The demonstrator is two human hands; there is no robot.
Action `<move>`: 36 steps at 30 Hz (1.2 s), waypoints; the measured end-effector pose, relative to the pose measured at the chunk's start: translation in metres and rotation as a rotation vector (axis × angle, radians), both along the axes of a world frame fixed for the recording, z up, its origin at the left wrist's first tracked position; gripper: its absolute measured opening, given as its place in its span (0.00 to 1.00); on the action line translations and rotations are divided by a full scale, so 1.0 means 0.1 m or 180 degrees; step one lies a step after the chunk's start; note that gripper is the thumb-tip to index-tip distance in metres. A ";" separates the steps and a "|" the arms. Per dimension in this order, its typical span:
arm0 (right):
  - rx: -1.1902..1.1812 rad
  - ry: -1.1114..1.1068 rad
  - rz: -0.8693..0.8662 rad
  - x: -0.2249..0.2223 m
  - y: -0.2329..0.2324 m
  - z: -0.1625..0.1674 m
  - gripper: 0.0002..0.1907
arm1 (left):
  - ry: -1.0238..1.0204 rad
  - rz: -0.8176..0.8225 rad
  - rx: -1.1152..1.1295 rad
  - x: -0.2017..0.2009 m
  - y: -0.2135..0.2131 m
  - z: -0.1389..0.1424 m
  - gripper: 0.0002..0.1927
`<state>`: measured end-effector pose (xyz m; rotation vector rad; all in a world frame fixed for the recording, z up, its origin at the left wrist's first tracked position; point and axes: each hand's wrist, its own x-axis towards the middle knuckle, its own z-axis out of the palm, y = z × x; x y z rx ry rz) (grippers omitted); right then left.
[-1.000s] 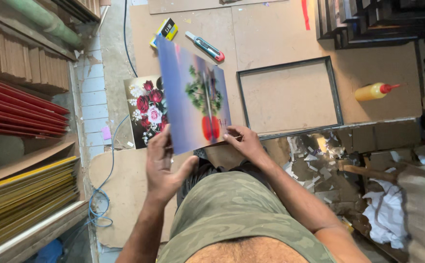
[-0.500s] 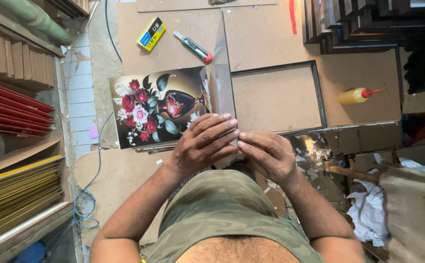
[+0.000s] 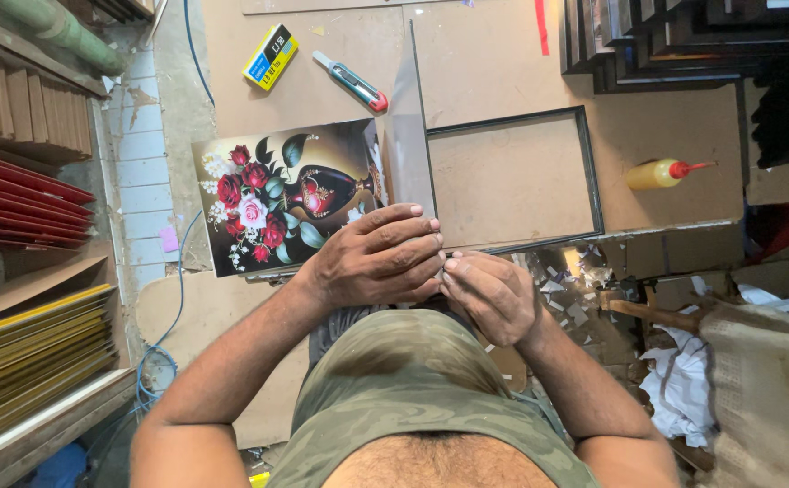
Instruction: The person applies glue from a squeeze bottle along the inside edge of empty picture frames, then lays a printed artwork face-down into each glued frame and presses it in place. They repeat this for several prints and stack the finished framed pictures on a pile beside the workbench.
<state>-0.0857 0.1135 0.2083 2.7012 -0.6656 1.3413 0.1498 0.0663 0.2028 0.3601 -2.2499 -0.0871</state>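
Observation:
A thin grey sheet (image 3: 408, 145) stands on its edge over the brown work board (image 3: 494, 63), seen almost edge-on. My left hand (image 3: 376, 258) wraps over its near end, fingers curled. My right hand (image 3: 494, 294) pinches the same end from the right, fingertips touching the left hand. Left of the sheet a print of red roses and a dark vase (image 3: 281, 194) lies flat. To the right lies an empty black picture frame (image 3: 512, 176) with a brown backing.
A yellow glue bottle with a red tip (image 3: 661, 173), a utility knife (image 3: 351, 81) and a yellow box (image 3: 268, 56) lie on the board. Black frames (image 3: 684, 36) are stacked top right, red and yellow mouldings (image 3: 15, 194) left. Broken shards (image 3: 566, 289) lie by my right hand.
The sheet faced me with a flower picture a second ago; it has turned edge-on, uncovering the rose print. My hands have come together at its near end.

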 end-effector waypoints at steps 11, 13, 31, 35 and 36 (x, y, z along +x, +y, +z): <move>0.0304 -0.0080 -0.0612 -0.26 -0.03 -0.19 0.13 | 0.0363 -0.0067 0.0300 0.22 -0.03 0.03 0.16; 0.0388 -0.0153 -0.0825 -0.30 0.01 -0.21 0.12 | 0.0738 0.0070 0.0639 0.35 0.05 0.01 0.20; 0.0566 -0.0327 -0.0570 0.48 0.07 -0.18 0.17 | 0.0840 0.2096 0.4004 1.29 0.02 -0.91 0.43; 0.0434 -0.0229 -0.0500 0.34 0.05 -0.15 0.19 | 0.1321 0.1016 0.4384 0.75 -0.02 -0.32 0.46; 0.0532 -0.0262 -0.0498 0.26 0.06 -0.15 0.18 | 0.0948 0.1455 0.4168 0.69 -0.08 -0.17 0.41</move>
